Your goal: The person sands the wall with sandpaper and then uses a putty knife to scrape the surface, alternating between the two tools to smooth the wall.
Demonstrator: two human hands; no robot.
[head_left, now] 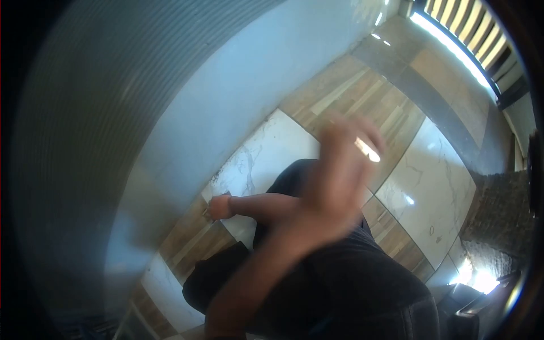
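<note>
My left hand (345,164) is raised close to the camera, smeared by motion, with its fingers curled. A small bright white patch (367,149) shows between the fingers, too blurred to name. Farther down, my right hand (220,207) is closed like a fist, low over the tiled floor (249,150) near the foot of the wall. Its fingertips point down to the floor, and whatever they pinch is hidden. Dark trousers (362,283) cover my bent legs, which lie beneath both arms.
A pale wall (226,96) with a ribbed grey upper band (113,85) curves along the left. Marble-look and wood-look tiles alternate across the floor. Toward the top right stands a slatted gate (470,28). A dark rough-textured surface (501,207) is at the right edge.
</note>
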